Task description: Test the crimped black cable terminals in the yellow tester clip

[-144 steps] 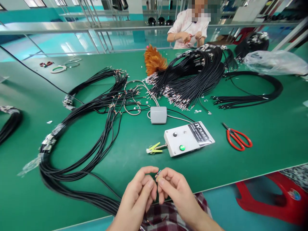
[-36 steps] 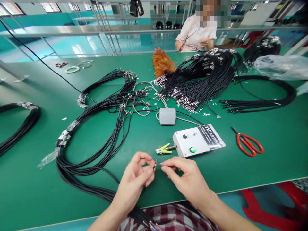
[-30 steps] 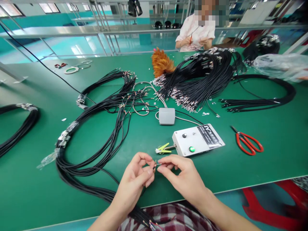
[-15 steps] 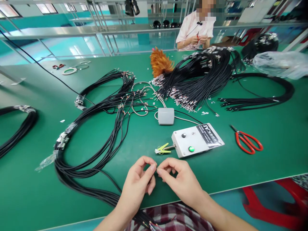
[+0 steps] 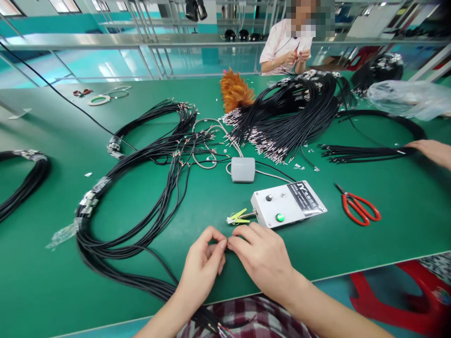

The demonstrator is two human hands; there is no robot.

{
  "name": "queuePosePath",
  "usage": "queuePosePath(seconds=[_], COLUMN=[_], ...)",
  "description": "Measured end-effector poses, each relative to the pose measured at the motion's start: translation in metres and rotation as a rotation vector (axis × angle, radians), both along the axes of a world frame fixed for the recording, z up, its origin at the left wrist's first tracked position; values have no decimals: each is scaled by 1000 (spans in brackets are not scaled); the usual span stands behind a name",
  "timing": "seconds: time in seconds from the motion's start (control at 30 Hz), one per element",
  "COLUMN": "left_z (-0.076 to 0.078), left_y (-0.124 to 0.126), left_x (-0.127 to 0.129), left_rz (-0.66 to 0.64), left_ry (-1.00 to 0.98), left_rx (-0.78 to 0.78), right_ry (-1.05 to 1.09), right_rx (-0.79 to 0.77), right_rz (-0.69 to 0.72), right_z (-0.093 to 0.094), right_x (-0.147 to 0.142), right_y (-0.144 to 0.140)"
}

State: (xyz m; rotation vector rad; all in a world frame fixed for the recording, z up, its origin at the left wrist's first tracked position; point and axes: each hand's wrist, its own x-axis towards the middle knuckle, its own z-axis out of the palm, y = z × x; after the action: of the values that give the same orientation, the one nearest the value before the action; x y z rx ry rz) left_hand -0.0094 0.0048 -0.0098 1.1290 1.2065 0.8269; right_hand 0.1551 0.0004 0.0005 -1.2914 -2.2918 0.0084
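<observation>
My left hand (image 5: 204, 260) is closed in a pinch, and its fingertips meet those of my right hand (image 5: 259, 253) above the table's near side. A tiny reddish-brown bit, which looks like a thin wire end (image 5: 228, 244), shows between them; the fingers cover most of it. One black cable (image 5: 160, 262) leaves the bundle at left and passes out of sight behind my left wrist. Just beyond my right hand lies a white control box (image 5: 278, 206) with a green-lit button. Yellow-green clip arms (image 5: 239, 217) stick out from its left end.
Looped black cable bundles (image 5: 91, 234) fill the left, with a large pile (image 5: 289, 117) behind. Red-handled scissors (image 5: 361, 209) lie at right, a grey pedal-like box (image 5: 243, 170) mid-table. Another person's hand (image 5: 431, 151) touches the right bundle; a co-worker (image 5: 285, 47) sits opposite.
My right hand has turned further over, back upward, its fingers closer together at the left fingertips. Another person's hand has come in at the right edge, onto the cable bundle there.
</observation>
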Motion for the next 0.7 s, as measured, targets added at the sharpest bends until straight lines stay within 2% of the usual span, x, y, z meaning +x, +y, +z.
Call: queuePosePath(seconds=[0.07,0.17,0.27,0.37,0.7], left_z=[0,1,2,2,-6], left_y=[3,11,21,28,41], left_x=[-3,-6,-5,-1,10], left_rz=[12,42,58,70,105], left_ry=[5,16,11,18,84], left_rx=[3,14,22,31,53], right_ry=[-38,-104,-257,-389,-417], right_rx=[46,68,47,-1,-51], right_rz=[9,-53,-94,-77,-18], right_z=[1,5,8,8,12], right_x=[4,12,16,15,18], right_y=[6,20,35,47,58])
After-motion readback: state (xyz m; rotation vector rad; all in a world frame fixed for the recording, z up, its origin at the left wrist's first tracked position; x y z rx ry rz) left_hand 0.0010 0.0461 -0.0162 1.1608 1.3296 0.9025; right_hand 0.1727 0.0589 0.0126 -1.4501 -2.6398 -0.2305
